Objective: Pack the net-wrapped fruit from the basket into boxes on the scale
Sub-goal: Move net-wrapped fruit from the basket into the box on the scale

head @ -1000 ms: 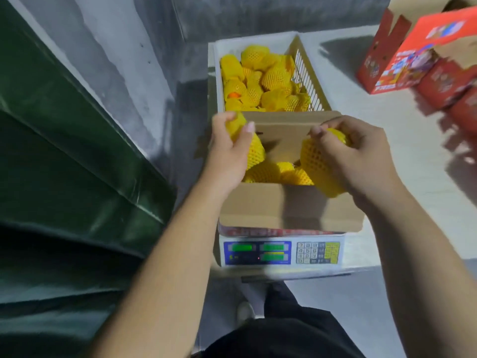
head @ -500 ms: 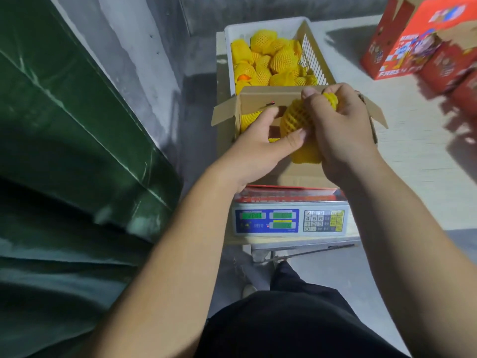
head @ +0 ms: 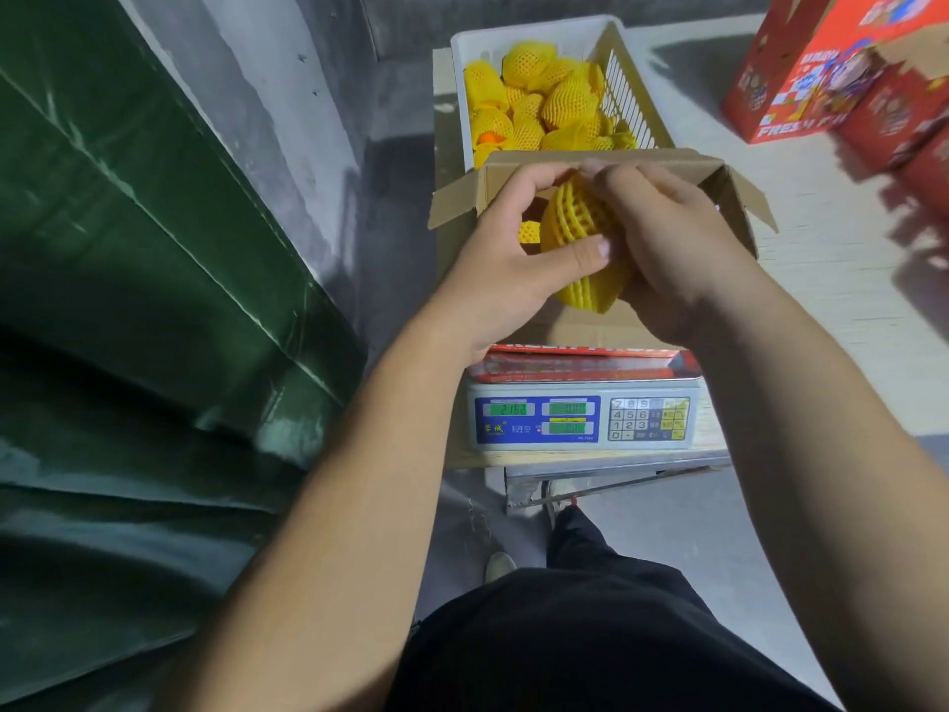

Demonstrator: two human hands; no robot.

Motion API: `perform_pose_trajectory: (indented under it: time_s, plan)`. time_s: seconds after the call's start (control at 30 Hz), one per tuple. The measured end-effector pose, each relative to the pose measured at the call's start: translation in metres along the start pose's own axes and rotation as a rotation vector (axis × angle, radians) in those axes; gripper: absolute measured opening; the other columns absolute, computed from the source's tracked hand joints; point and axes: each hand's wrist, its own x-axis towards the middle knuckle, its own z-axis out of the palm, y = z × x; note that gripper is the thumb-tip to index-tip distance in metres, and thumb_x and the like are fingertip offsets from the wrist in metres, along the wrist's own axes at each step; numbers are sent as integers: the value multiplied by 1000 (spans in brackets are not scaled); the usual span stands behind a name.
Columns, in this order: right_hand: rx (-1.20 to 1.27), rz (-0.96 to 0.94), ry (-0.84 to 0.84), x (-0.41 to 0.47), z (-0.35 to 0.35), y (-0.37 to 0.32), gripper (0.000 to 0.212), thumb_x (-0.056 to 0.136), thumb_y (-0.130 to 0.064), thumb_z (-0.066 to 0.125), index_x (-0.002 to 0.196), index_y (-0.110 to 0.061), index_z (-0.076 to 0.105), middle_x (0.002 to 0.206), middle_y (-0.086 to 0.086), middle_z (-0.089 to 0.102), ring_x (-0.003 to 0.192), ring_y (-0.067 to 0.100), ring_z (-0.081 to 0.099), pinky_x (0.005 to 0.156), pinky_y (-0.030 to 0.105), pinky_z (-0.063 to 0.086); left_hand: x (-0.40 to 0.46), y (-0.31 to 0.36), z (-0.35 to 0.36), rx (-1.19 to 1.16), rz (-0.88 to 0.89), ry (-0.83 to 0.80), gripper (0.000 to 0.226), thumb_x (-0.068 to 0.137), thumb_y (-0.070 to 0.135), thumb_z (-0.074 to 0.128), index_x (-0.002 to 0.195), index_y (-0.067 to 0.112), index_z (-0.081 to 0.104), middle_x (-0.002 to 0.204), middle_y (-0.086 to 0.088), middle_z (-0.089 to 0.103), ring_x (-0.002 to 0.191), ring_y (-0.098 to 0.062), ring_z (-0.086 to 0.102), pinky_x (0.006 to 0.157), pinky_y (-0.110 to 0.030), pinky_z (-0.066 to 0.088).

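Net-wrapped fruit (head: 580,233): you hold one over the open box (head: 729,197) on the scale (head: 583,421).

Both hands are together on it, your left hand (head: 508,269) and right hand (head: 678,249) curled around the yellow net. A little fruit already sits in the box. The basket (head: 631,89) behind it on the counter (head: 821,280) is still very full, so I think lots of packing is left.

Fruit net (head: 580,233): yellow foam mesh, matt, ribbed. Open box (head: 580,326): plain brown cardboard inside, matt; glossy red print outside. Basket (head: 634,92): white plastic, slatted wall, smooth. Scale (head: 583,421): pale plastic housing, glossy blue display panel. Stacked cartons (head: 816,79): red printed cardboard, slight sheen. Surface (head: 832,280): pale, matt, fine-grained. Sheet (head: 128,249) at left: dark green, glossy, creased.
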Motion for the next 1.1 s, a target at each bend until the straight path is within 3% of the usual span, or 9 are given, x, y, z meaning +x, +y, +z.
perform_pose_trajectory:
  time_s: [0.17, 0.3, 0.47, 0.57, 0.67, 0.8, 0.9, 1.0, 1.1]
  plan:
    - [52, -23, 42, -5, 3, 0, 17, 96, -30, 68, 105, -18, 77, 100, 10, 75, 104, 29, 73, 91, 52, 61, -2, -2, 1, 18, 7, -19, 53, 90, 32, 80, 136, 34, 53, 127, 12, 64, 117, 1, 61, 88, -21, 58]
    - [33, -33, 58, -8, 5, -1, 15, 101, -27, 64, 102, -15, 74, 96, 8, 73, 95, 23, 71, 94, 53, 58, -1, -2, -4, 57, 31, -41, 42, 90, 38, 81, 124, 33, 56, 119, 10, 66, 113, -3, 63, 88, -24, 58]
    - [140, -47, 94, -5, 12, -1, 29, 99, -36, 68, 121, -16, 66, 110, 4, 72, 107, 21, 72, 96, 51, 60, 3, -4, 1, 24, 57, 29, 53, 93, 31, 80, 138, 28, 51, 129, 13, 62, 120, 2, 60, 92, -21, 57]
    - [193, 9, -61, 2, 6, -1, 54, 97, -41, 70, 141, -17, 52, 132, 9, 67, 118, 26, 70, 96, 52, 59, 8, -7, 0, -44, 59, 128, 60, 92, 25, 81, 142, 20, 50, 140, 6, 59, 130, -6, 57, 105, -42, 56]
    - [92, 13, -197, 13, -6, -1, 40, 101, -34, 66, 134, -11, 62, 124, 15, 73, 113, 31, 72, 94, 55, 59, 19, -4, -1, -32, 26, 121, 64, 93, 22, 80, 148, 17, 47, 146, 5, 58, 135, -2, 53, 112, -37, 50]
    - [-74, -139, 44, 41, -31, -10, 34, 89, -41, 78, 115, -21, 66, 92, 0, 73, 79, 18, 69, 69, 41, 62, 41, 3, 1, -13, -48, 38, 55, 98, 26, 74, 148, 20, 52, 144, 2, 59, 129, -5, 60, 106, -27, 53]
    - [-532, -324, 134, 74, -52, -15, 56, 81, -59, 77, 125, -29, 59, 111, -4, 66, 79, -6, 63, 50, 17, 51, 62, 6, -2, 171, -72, 48, 44, 102, 29, 68, 144, 23, 57, 137, 7, 63, 122, -1, 62, 98, -16, 52]
    - [-782, -361, -15, 102, -69, -16, 80, 85, -69, 69, 148, -24, 48, 145, -4, 56, 126, 3, 55, 93, 23, 52, 77, 6, -4, 273, -99, 91, 37, 105, 21, 64, 141, 14, 61, 135, 2, 64, 122, 0, 61, 93, -5, 47]
    - [-744, -351, -50, 118, -74, -17, 63, 93, -61, 63, 142, -24, 54, 136, 0, 63, 127, 15, 60, 108, 46, 50, 86, 4, -3, 377, -156, 75, 36, 106, 26, 61, 141, 20, 60, 136, 6, 63, 121, -1, 60, 92, -7, 46]
